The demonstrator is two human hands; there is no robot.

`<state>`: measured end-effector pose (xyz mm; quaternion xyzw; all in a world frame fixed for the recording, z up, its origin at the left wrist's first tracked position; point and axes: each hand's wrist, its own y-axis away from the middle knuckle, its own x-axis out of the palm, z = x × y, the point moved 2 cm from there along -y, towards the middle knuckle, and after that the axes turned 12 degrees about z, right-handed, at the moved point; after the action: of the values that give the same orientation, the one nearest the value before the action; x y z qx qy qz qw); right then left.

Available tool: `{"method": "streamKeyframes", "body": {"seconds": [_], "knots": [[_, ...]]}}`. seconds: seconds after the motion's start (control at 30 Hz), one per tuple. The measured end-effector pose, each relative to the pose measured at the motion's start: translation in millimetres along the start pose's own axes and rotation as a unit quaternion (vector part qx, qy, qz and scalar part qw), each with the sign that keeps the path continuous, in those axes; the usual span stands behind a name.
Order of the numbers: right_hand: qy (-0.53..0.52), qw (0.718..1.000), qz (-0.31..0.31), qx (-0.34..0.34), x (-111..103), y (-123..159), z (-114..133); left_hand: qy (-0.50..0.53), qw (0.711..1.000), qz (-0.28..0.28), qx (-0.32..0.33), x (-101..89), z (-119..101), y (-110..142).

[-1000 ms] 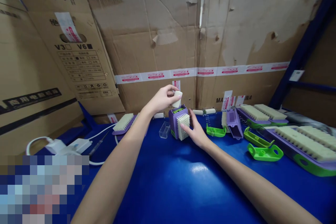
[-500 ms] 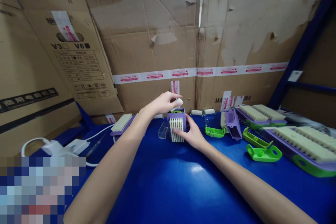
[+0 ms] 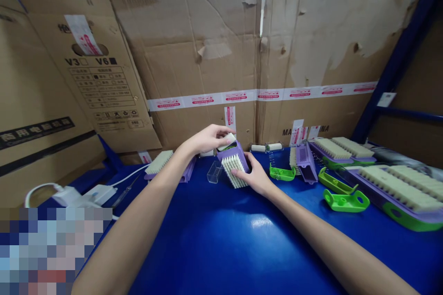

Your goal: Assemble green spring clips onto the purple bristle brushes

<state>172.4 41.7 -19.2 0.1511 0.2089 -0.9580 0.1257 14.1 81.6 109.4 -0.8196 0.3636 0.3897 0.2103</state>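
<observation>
In the middle of the head view, my right hand point(image 3: 256, 175) is closed around the side of a purple brush with cream bristles point(image 3: 232, 166), which leans to the left over the blue tabletop. Its thumb presses on the bristles. My left hand point(image 3: 210, 140) is at the brush's top end, its fingers pinching a small off-white piece point(image 3: 228, 139) against the open end, where some green shows inside. Just left of the brush lies a small clear plastic box point(image 3: 214, 173). Parts of the brush are hidden behind my right fingers.
Green plastic end pieces point(image 3: 346, 200), another purple brush body point(image 3: 306, 162) and large brushes point(image 3: 401, 186) lie on the right. White rollers point(image 3: 266, 147) sit by the cardboard wall point(image 3: 194, 55). A brush point(image 3: 161, 163) and a white adapter with cables point(image 3: 71, 195) lie left.
The brush has tilted from upright to leaning left. My left hand has moved slightly lower and left with the off-white piece, nearer the brush's top end.
</observation>
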Motion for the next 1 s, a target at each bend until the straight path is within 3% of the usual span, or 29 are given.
{"method": "streamKeyframes", "body": {"seconds": [0.33,0.43,0.67,1.0], "knots": [[0.103,0.993,-0.014,0.049,-8.6,-4.4,2.1,0.143,0.984,-0.102,-0.041,17.3,32.5,20.2],[0.127,0.99,-0.012,0.055,-8.3,-5.6,2.3,0.146,0.981,-0.125,-0.032,19.7,39.0,22.3],[0.184,0.981,-0.027,0.059,-3.7,-4.1,3.7,0.122,0.985,-0.12,-0.023,21.6,42.9,26.7],[0.247,0.967,-0.02,0.063,-10.4,-3.6,9.0,0.078,0.983,-0.157,-0.055,36.9,47.6,28.3]]}}
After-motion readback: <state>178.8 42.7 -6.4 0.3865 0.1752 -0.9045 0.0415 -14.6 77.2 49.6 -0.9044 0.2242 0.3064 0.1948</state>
